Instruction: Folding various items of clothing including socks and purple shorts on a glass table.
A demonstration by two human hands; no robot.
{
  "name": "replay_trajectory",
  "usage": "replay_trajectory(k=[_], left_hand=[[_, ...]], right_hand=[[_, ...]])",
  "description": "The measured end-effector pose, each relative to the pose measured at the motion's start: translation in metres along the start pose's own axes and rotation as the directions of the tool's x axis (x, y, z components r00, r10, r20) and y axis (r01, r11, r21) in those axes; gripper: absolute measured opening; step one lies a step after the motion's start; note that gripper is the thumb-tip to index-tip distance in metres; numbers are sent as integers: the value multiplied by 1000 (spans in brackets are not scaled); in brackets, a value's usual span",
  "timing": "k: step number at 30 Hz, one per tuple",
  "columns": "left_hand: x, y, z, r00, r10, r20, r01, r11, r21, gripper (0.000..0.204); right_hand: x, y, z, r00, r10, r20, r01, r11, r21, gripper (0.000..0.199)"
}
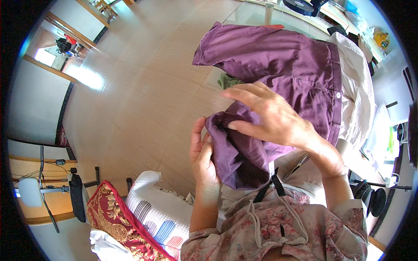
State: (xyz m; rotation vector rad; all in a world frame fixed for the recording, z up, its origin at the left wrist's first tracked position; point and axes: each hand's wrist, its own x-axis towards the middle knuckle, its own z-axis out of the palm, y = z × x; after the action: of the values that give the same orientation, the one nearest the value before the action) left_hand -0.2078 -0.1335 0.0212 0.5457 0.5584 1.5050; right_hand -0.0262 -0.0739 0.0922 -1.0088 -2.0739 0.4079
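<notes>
A pair of purple shorts (278, 56) lies spread out in front of me, waistband and white button toward the right. One leg stretches away to the far left; the near leg is bunched up in front of my body, its dark opening turned toward me. My left hand (203, 158) grips the edge of that opening, thumb and fingers closed on the cloth. Above the same leg is my right hand (272, 115), its fingers apart and its thumb at the opening's upper rim. Part of a green cloth (228, 81) shows beside the shorts.
White cloth (357, 91) lies under the waistband side. Beyond the shorts is a glass tabletop (246, 17), with a bottle of yellow liquid (381, 39) at far right. A red-gold cushion (115, 213) and a white patterned cushion (152, 209) sit at lower left, near handlebars (42, 189).
</notes>
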Motion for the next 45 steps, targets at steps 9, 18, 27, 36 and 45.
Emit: replay_trajectory(k=[9,18,27,36,45], left_hand=[[-3,20,-8,977,169,134,-204,524,827,69],[-26,20,-61,990,12,-140,113,519,847,43],[-36,20,-61,941,335,-41,-48,254,966,33],[-45,7,-57,963,245,115,-143,98,985,38],[-58,7,-66,967,187,174,-181,21,983,13]], right_hand=[[37,12,31,997,1,72,5,996,-86,21],[68,41,77,995,97,13,-97,990,98,22],[67,46,123,980,178,89,-181,983,27,21],[73,55,127,971,123,204,-112,992,-63,16],[81,62,136,915,161,371,-248,949,197,37]])
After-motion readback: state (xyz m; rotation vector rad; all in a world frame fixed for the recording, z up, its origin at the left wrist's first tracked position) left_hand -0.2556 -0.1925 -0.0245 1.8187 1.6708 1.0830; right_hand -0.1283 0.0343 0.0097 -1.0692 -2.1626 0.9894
